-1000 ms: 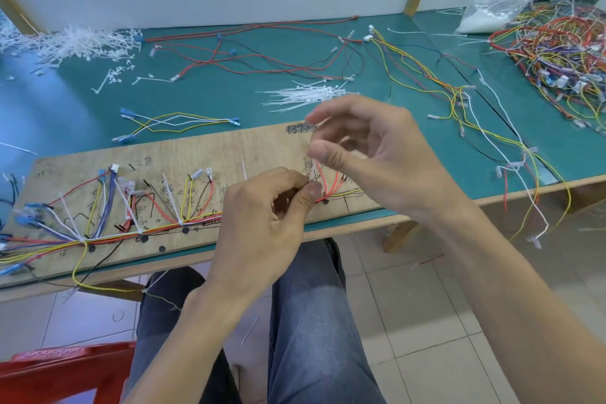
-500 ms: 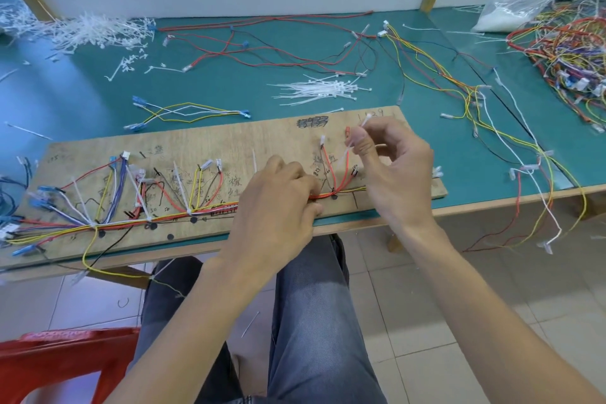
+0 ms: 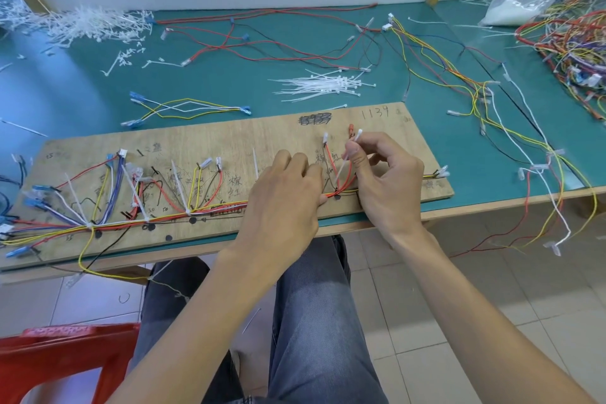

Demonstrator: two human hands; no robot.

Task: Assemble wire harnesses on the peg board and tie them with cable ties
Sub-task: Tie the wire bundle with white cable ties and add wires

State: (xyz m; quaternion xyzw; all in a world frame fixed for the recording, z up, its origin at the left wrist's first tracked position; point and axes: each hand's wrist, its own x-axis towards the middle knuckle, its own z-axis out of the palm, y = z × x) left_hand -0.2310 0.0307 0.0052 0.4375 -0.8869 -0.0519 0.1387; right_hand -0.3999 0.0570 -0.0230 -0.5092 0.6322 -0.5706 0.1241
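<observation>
Wire harness (image 3: 203, 210) lay along the peg board (image 3: 229, 141). The left hand (image 3: 282, 197) gripped its bundle, apparently to steady it, while the right hand (image 3: 387, 180) pinched a cable tie (image 3: 341, 168) just above, probably for cinching.

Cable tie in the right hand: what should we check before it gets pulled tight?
1. Right hand pinches the tie: ok.
2. Left hand holds the wires on the board: ok.
3. Tie looped round the wires: cannot tell, fingers hide it.
4. Tie's tail through its head: cannot tell.
5. Spare ties lie behind the board: ok.
</observation>
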